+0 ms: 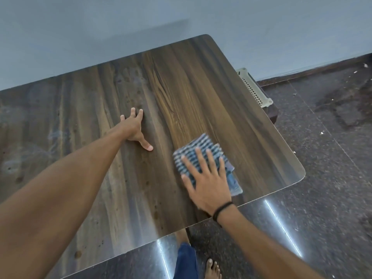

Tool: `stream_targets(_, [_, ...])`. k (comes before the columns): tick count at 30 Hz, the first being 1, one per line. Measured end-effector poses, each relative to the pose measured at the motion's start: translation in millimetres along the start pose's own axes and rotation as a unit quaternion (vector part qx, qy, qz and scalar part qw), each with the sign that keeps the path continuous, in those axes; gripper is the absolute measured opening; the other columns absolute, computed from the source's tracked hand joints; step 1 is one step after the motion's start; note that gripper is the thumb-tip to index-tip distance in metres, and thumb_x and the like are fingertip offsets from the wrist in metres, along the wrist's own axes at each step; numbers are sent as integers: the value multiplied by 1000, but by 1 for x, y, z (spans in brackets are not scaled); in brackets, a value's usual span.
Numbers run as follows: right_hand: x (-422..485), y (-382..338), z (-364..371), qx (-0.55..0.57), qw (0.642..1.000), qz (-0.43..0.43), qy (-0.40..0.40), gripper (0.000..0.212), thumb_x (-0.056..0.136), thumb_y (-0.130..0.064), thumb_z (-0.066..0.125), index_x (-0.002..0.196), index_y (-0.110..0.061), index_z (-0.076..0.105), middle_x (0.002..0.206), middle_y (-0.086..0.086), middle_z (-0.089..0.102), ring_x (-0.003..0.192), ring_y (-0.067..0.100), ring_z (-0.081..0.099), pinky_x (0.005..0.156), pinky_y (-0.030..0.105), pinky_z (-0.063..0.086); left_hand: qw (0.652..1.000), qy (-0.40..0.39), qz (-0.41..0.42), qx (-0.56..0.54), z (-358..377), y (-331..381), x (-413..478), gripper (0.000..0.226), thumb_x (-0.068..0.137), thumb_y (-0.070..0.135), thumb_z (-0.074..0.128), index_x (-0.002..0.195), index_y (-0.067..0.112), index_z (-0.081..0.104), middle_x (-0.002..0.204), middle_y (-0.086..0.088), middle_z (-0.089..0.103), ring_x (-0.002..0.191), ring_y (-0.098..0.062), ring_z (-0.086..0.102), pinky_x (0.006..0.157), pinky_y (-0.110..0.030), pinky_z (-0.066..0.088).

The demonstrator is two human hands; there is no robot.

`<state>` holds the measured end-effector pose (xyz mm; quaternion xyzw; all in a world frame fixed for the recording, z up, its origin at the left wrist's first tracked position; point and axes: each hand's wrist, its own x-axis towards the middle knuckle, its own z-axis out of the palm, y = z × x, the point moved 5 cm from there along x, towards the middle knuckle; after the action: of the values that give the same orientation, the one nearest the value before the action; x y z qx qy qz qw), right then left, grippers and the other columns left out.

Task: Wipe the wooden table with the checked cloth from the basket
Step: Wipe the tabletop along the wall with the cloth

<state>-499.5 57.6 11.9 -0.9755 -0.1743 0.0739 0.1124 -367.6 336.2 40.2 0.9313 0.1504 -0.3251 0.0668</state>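
1 checked cloth (203,140), folded, lies in the lower right of the frame near the corner of the wooden worktop (181,87). The right hand (209,184) presses it with straight, spread fingers, likely so the whole pad rubs the wood. The left hand (132,125) lies flat and bare near the centre, well apart, probably as a brace. Cloth and right hand are blurred, so the folds are hard to count. The cream basket (251,87) at the right is mostly hidden behind the worktop's edge, and its contents cannot be told. Spots toward the lower left look not yet wiped
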Motion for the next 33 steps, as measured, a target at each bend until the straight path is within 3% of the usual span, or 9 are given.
stream_targets(3, [-42,21,0,-7,998,-63,-4,53,102,-65,19,153,-58,6,167,-10,-2,155,22,-3,123,56,0,1000,19,1,4,3,-4,0,161,46,56,94,157,23,-18,165,0,-22,150,-45,-9,119,-59,16])
stream_targets(7, [-14,50,-12,-12,998,58,6,57,101,-65,18,155,-53,6,168,-5,1,155,28,0,122,59,2,1000,4,-6,-4,3,-3,2,162,46,56,94,156,23,-20,164,0,-25,149,-44,-11,119,-61,15])
stream_targets(11, [-60,39,-2,-17,999,-49,-11,55,102,-66,15,153,-57,0,167,-8,-5,155,26,-3,122,59,0,1000,14,0,-8,5,-8,2,160,47,57,93,157,23,-18,164,1,-23,150,-43,-11,120,-60,15])
stream_targets(14, [-28,78,-15,-21,998,52,4,58,99,-69,16,154,-56,4,168,-5,-3,155,28,-2,122,60,1,1000,10,-2,-12,5,-5,-3,158,50,56,93,157,22,-18,164,1,-23,150,-43,-11,119,-60,15])
stream_targets(20, [-49,9,6,-23,999,-49,7,57,100,-68,19,154,-55,9,168,-7,3,155,27,6,121,61,7,1000,6,10,-18,3,-9,-2,159,49,59,92,157,22,-19,164,2,-24,150,-41,-13,119,-61,15])
stream_targets(25, [25,-8,1,2,997,78,-1,60,99,-68,18,156,-51,7,168,-2,0,154,31,-2,120,62,-3,1000,-9,20,-15,6,-10,-1,156,53,61,90,156,23,-21,163,3,-26,150,-39,-15,119,-59,15])
stream_targets(27, [16,-53,14,2,1000,-16,-4,58,100,-67,19,155,-52,10,168,-4,-2,155,30,-1,120,62,-1,1000,-9,25,-3,2,-13,3,155,53,62,89,156,25,-20,163,4,-25,150,-41,-15,119,-62,16])
stream_targets(30, [-14,-41,15,-16,996,-89,2,54,100,-68,23,153,-57,16,167,-11,3,155,22,4,122,58,5,1000,-7,-1,0,-8,-47,16,163,35,71,88,157,34,-14,162,7,-27,149,-44,-16,114,-68,19])
stream_targets(33, [25,-27,6,-14,999,32,18,58,99,-68,22,154,-53,15,168,-6,5,155,26,5,121,60,3,999,-21,-25,-26,-12,-82,26,170,16,78,78,152,45,-20,161,5,-32,146,-48,-20,112,-72,20])
